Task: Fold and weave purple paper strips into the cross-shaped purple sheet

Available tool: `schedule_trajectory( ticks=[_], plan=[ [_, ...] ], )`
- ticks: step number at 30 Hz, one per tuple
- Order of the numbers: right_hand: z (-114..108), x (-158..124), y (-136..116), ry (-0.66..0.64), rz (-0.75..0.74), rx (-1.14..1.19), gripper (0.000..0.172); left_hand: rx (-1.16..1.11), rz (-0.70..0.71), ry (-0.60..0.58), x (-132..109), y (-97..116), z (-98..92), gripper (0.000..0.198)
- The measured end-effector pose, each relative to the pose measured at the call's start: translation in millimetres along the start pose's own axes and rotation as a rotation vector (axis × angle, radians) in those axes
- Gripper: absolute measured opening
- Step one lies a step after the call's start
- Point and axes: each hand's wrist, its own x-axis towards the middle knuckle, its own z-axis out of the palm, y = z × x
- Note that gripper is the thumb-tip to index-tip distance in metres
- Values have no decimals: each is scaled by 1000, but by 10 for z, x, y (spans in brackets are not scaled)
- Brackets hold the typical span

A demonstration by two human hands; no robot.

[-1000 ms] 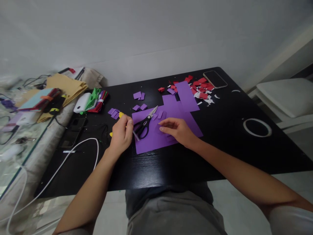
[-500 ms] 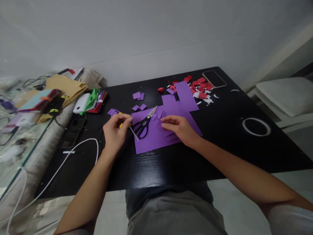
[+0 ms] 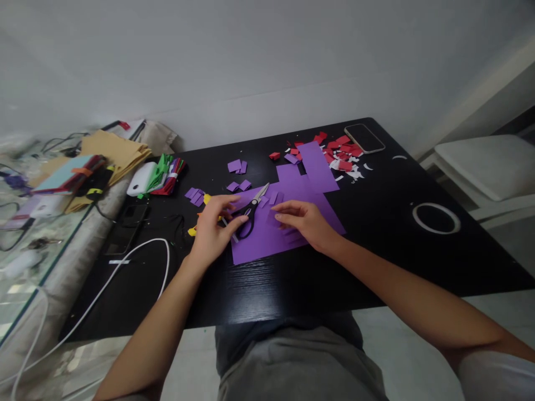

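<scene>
My left hand [image 3: 215,228] is open, thumb and fingers apart, above the handles of the black-handled scissors [image 3: 252,210]. It holds nothing I can see. The scissors lie on a large purple paper sheet [image 3: 261,250] with their blades pointing away from me. My right hand [image 3: 307,223] hovers over the sheet's right part, its fingertips closed on a small purple paper piece [image 3: 272,218] that barely stands out from the sheet. Small purple pieces [image 3: 275,197] lie just beyond the fingers. A yellow tool [image 3: 193,230] is partly hidden behind my left hand.
Purple cut squares [image 3: 239,185] sit in small groups behind the sheet. A purple strip [image 3: 318,167], red scraps [image 3: 345,147] and a phone [image 3: 364,138] are at the back right. A white ring [image 3: 437,218] lies right. Bundled coloured strips [image 3: 167,175] and a white cable [image 3: 137,244] are left.
My left hand has moved right, over the scissors' handles, and its thumb and fingers have spread from a pinch. My right hand has stayed nearly in place.
</scene>
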Motion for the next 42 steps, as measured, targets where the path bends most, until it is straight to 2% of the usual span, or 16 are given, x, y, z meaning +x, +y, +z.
schedule_trajectory(
  ticks=[1,3,5,8,12,16,25,31,37,42],
  plan=[
    [10,-7,5,-4,-20,-11,27,-35,-13,-30,-8,18,29,33],
    [33,-26,21,-7,-67,-38,27,-100,-71,-113,-44,60,96,24],
    [56,-50,41,-7,-116,-71,27,-137,-130,-195,-98,97,167,23],
    [76,-76,68,-21,-167,-117,28,-154,-172,-259,-172,119,252,22],
    [71,-65,96,-65,-133,-114,33,-204,-193,-230,-202,103,290,21],
    [62,-58,111,-119,-57,-95,28,-271,-218,-197,-188,108,294,21],
    [77,-89,113,-106,-122,-189,25,-306,-291,-208,-181,144,319,30],
    [81,-100,84,-171,-93,-249,28,-294,-266,-181,-190,154,321,27],
    [77,-123,37,-150,-208,-376,25,-284,-215,-150,-194,142,325,25],
    [72,-124,50,-86,-312,-359,22,-293,-178,-135,-188,112,326,21]
  ],
)
